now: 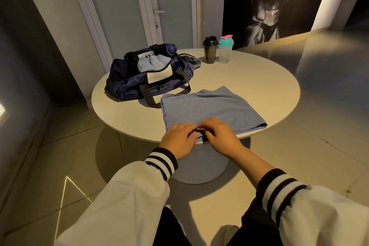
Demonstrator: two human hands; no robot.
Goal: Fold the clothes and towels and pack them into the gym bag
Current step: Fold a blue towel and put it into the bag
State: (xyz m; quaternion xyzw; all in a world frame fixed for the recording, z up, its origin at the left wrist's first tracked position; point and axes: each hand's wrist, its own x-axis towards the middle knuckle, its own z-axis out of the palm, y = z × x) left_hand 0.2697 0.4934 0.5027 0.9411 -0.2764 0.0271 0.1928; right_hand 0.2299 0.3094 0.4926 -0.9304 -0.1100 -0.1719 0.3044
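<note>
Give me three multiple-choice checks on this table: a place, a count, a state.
1. Where is the gym bag relative to the blue towel?
A. Beyond it, leftward.
B. On top of it.
C. On the floor.

2. How many shaker bottles stand on the table?
A. One.
B. Two.
C. Three.

3. What state is the gym bag in?
A. Zipped shut.
B. Open, pale blue cloth inside.
C. Open, nothing inside.

Answers: 1 A, the bag lies past the towel's far left corner; 2 B, a black bottle and a teal-lidded bottle stand side by side; 3 B, folded cloth shows through its open top.
</note>
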